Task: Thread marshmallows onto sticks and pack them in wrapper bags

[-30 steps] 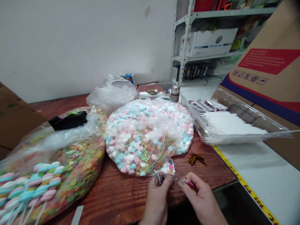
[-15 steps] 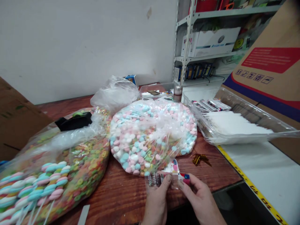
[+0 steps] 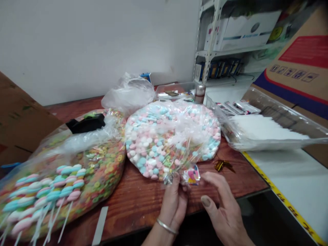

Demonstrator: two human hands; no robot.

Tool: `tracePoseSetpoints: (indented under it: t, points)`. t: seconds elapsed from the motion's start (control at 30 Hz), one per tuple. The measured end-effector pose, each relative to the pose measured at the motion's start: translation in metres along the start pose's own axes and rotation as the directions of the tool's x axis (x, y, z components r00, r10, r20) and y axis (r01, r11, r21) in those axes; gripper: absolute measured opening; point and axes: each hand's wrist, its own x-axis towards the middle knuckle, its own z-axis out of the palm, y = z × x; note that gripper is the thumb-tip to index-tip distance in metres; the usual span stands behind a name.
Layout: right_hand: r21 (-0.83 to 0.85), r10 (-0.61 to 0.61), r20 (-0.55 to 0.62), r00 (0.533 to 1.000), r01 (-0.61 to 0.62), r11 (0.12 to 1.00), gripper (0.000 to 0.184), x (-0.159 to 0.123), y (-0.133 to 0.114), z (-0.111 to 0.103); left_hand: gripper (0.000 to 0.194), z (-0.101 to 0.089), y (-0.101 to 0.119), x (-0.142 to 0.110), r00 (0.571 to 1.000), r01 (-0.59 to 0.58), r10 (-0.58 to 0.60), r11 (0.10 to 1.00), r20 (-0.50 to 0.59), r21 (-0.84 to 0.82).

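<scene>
Left hand (image 3: 176,201): pinches clear packet (image 3: 168,178), probably steadying it.
Right hand (image 3: 226,210): thumb and fingers apart, near printed card (image 3: 192,175).

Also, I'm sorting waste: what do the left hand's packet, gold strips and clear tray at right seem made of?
Packet: probably thin plastic film, looking see-through, though blurred.
Gold strips: perhaps metallic foil, shiny, with bright glints.
Tray: likely stiff plastic, glossy, with see-through walls.

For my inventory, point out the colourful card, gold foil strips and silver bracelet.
Colourful card (image 3: 192,175): head view, on its printed face.
Gold foil strips (image 3: 220,166): head view, middle of the bunch.
Silver bracelet (image 3: 166,227): head view, on the band.
</scene>
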Motion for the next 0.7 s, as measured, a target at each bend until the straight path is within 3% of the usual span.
tracePoseSetpoints:
  t: [0.1,0.3,0.4,0.47,0.57,0.7]
  points:
    - [-0.033,-0.032,0.05,0.998,0.034,0.999,0.032,0.002,-0.005,0.001,0.028,-0.001,-0.001,-0.002,0.999,-0.003,0.003,1.0,0.034,0.011]
    - [-0.109,0.017,0.11,0.994,-0.005,0.994,0.03,0.003,0.003,0.006,0.026,0.0,0.001,-0.008,0.998,-0.055,0.053,0.997,0.035,0.051]
    - [0.0,0.053,0.235,0.971,-0.054,0.999,0.025,0.005,0.005,0.011,0.025,0.005,0.003,-0.01,0.99,-0.128,0.117,0.983,0.081,0.134]
    - [0.081,0.13,0.287,0.949,-0.159,0.984,0.027,0.004,0.006,0.014,0.024,0.007,0.005,-0.012,0.988,-0.135,0.115,0.969,0.107,0.209]
    - [0.097,0.245,0.251,0.936,-0.276,0.956,0.031,0.002,0.009,0.017,0.021,0.004,0.007,-0.011,0.987,-0.115,0.077,0.952,0.14,0.284]
    - [0.068,0.266,0.241,0.933,-0.29,0.955,0.032,0.0,0.012,0.018,0.027,-0.001,0.009,-0.008,0.991,-0.114,0.089,0.955,0.101,0.274]
